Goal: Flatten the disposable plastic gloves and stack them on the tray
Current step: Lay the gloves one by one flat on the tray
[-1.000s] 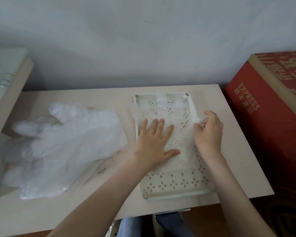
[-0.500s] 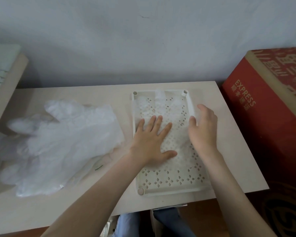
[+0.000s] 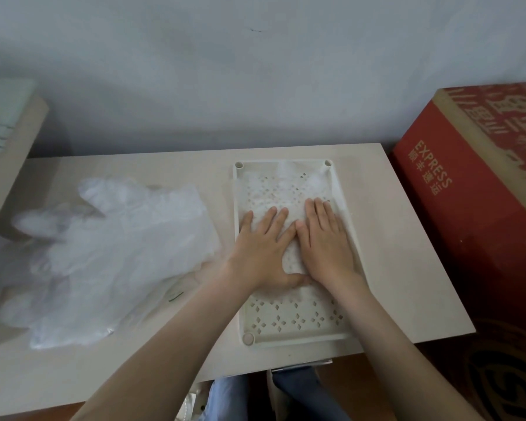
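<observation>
A cream perforated tray (image 3: 289, 332) lies on the right half of the table. A thin clear plastic glove (image 3: 281, 185) is spread inside it, fingers toward the wall. My left hand (image 3: 263, 252) and my right hand (image 3: 324, 241) rest flat, side by side, palms down on this glove, fingers spread and holding nothing. A heap of crumpled clear gloves (image 3: 104, 256) lies on the left half of the table, apart from both hands.
The light wooden table (image 3: 401, 268) ends at a grey wall behind. A big red cardboard box (image 3: 480, 214) stands against the table's right edge. A raised wooden ledge (image 3: 9, 165) sits at far left. My knees show below the front edge.
My right hand has moved from the tray's right rim to the tray's middle and now lies flat beside my left hand. The left hand has stayed pressed on the glove.
</observation>
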